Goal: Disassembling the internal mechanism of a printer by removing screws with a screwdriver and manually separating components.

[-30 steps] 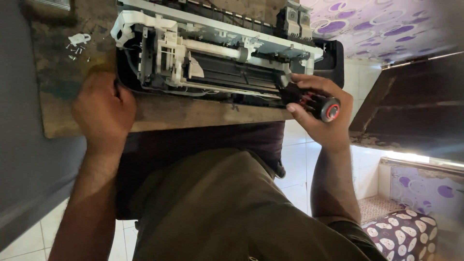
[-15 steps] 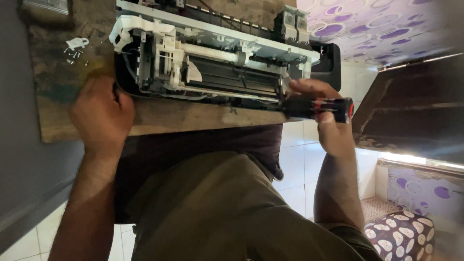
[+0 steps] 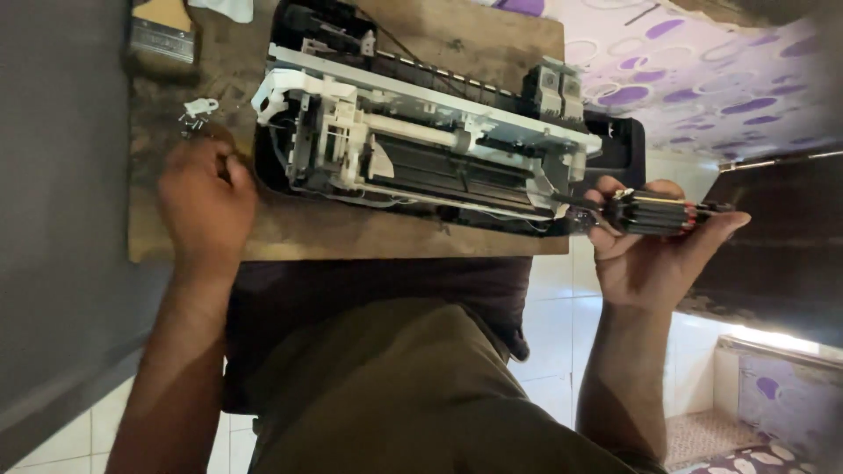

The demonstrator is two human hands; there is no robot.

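Here we looked down on an opened printer point(image 3: 439, 149), its cover off, lying across a worn wooden board point(image 3: 369, 233). The white plastic frame and a pale roller shaft ran from about nine o'clock to three o'clock across the machine, with the black base showing beneath.

Our right hand point(image 3: 654, 254) sat at roughly three o'clock from the printer, just past the board's right edge. Its fingers were wrapped around the black, ribbed handle of a screwdriver point(image 3: 654, 213), palm turned upward, thumb on top. The tool lay nearly level, its shaft pointing toward nine o'clock, and its tip met the lower right corner of the printer's frame. The red accents at the handle's far end pointed to three o'clock.

Our left hand point(image 3: 206, 206) rested at about nine o'clock from the printer, on the board and against the machine's left end. Its fingers were curled, but we could not tell whether they gripped anything, since the back of the hand hid them.

At eleven o'clock from that hand lay small white scraps point(image 3: 198, 112), and farther up, a paintbrush point(image 3: 162, 35) at the board's top left corner. A purple-patterned cloth point(image 3: 702, 79) spread at one o'clock.
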